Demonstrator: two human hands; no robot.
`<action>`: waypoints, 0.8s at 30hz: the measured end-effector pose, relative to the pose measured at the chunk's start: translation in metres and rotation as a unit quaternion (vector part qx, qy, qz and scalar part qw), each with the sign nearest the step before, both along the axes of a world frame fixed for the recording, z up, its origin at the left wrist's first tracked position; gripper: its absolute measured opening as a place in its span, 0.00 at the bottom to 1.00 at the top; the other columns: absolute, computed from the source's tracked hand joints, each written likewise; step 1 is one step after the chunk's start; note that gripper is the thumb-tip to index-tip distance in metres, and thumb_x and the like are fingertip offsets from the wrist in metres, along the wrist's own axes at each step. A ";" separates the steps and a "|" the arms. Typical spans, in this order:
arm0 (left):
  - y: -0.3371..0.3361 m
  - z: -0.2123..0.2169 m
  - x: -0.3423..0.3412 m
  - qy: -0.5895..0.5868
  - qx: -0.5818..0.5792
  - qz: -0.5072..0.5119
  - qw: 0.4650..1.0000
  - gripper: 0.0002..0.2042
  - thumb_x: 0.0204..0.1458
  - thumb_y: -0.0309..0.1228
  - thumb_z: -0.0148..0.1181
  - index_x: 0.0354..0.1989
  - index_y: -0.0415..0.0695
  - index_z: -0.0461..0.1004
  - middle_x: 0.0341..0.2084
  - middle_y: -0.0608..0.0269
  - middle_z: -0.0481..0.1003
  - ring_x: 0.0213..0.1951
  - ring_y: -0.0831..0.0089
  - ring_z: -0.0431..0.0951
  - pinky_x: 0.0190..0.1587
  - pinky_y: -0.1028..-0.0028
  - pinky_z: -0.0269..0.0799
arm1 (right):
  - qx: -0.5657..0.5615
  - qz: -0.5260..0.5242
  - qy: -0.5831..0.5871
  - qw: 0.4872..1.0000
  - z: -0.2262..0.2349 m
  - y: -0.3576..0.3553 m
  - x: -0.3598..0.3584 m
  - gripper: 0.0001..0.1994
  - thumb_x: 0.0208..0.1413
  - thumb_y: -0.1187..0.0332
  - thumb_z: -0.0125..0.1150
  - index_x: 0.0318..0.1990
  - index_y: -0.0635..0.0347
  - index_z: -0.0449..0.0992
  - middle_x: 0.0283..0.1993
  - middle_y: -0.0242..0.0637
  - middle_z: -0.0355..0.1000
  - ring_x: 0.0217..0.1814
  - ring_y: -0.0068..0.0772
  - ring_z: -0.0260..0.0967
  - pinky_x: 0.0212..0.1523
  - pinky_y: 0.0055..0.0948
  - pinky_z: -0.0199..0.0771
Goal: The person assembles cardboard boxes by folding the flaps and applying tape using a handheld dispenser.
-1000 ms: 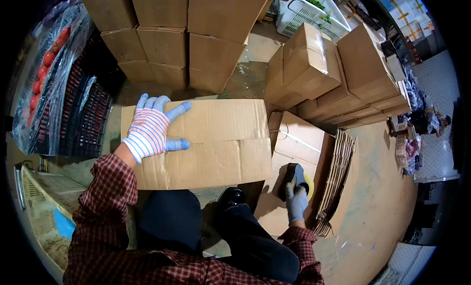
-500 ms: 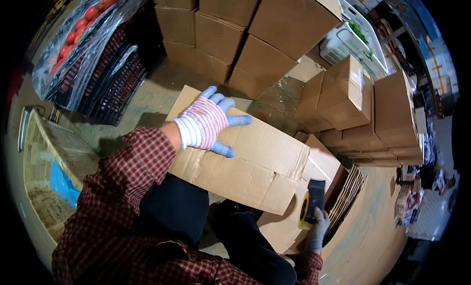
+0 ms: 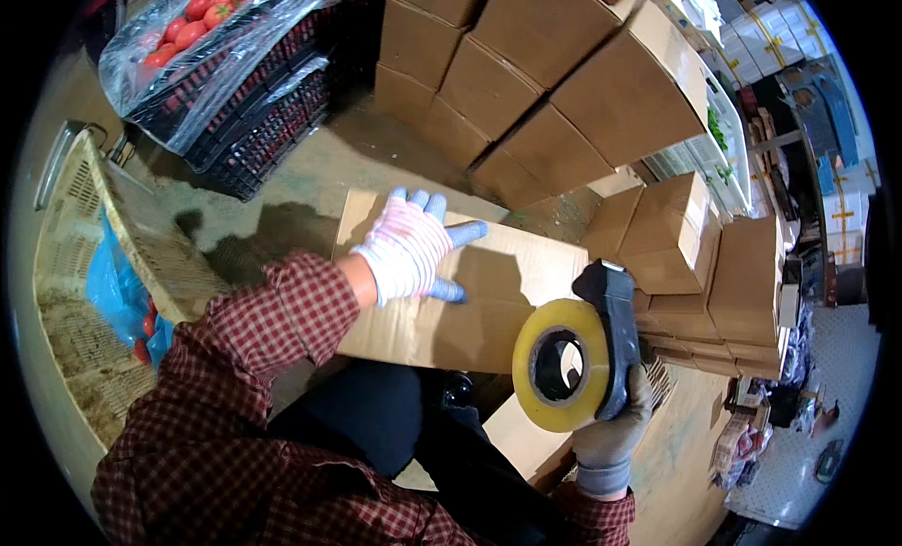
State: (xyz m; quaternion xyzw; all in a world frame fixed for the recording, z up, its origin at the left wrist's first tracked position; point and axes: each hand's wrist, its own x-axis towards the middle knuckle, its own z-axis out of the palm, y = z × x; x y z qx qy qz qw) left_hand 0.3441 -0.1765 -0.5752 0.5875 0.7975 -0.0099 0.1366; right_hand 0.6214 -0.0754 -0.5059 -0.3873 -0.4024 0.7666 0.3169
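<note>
A woven basket (image 3: 113, 236) and black crates of tomatoes (image 3: 202, 20) stand on the concrete floor (image 3: 310, 170), stacked boxes (image 3: 564, 67) behind. The left hand (image 3: 409, 245) presses flat, fingers spread, on a plain brown carton (image 3: 489, 302) over the knees. The right hand (image 3: 615, 424) grips a tape dispenser (image 3: 578, 353).

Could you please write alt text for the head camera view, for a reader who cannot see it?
A gloved left hand presses flat on a cardboard box while the gloved right hand holds up a tape dispenser. Stacked boxes stand behind.
</note>
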 end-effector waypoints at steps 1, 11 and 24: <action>-0.008 -0.001 0.003 -0.007 0.002 0.022 1.000 0.43 0.38 0.67 0.56 0.64 0.58 0.59 0.47 0.44 0.67 0.50 0.53 0.66 0.54 0.55 0.55 | 0.005 -0.034 -0.022 0.999 0.000 -0.005 -0.015 0.17 0.61 0.62 0.45 0.52 0.62 0.69 0.49 0.41 0.72 0.47 0.35 0.73 0.48 0.34 0.75; -0.033 -0.002 0.001 -0.040 0.033 0.051 0.997 0.41 0.41 0.64 0.56 0.64 0.55 0.59 0.46 0.42 0.66 0.49 0.53 0.65 0.52 0.55 0.55 | 0.078 0.071 -0.048 0.993 -0.020 -0.029 -0.070 0.15 0.60 0.63 0.48 0.49 0.64 0.71 0.46 0.38 0.73 0.46 0.28 0.72 0.49 0.30 0.73; -0.026 -0.025 -0.036 -0.268 0.169 0.061 0.946 0.34 0.41 0.48 0.64 0.57 0.46 0.66 0.47 0.47 0.70 0.48 0.58 0.72 0.49 0.59 0.66 | 0.102 0.117 -0.078 0.985 -0.028 -0.037 -0.090 0.15 0.61 0.62 0.47 0.48 0.62 0.71 0.43 0.34 0.73 0.43 0.24 0.71 0.46 0.25 0.71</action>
